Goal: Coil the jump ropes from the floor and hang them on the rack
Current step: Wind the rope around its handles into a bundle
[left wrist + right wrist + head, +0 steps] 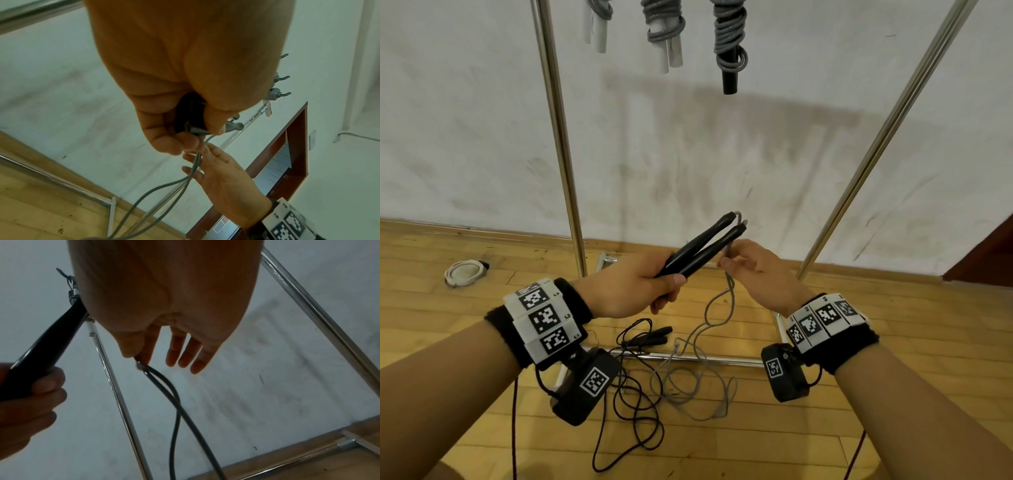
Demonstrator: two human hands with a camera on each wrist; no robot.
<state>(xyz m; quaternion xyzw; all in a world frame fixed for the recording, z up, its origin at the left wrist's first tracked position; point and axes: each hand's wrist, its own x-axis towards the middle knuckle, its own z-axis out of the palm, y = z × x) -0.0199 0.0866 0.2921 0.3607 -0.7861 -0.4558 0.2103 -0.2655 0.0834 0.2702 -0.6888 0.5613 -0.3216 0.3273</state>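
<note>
The left hand (630, 287) grips both black handles (702, 245) pointing up and away — the right hand (753, 267) pinches the grey rope (727, 291) just beside them, its slack trailing to the floor (893, 342).

I see open gap between rack uprights (558, 137); hung coiled ropes (729, 37) crowd top; loose ropes (654, 377) tangle floor below my hands.

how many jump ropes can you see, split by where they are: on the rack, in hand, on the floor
Coiled ropes hanging on the rack: 3
Grey rope in hand: 1, its black handles gripped by the left hand, its cord pinched by the right hand
Dark rope on the floor: 1
Total: 5
</note>
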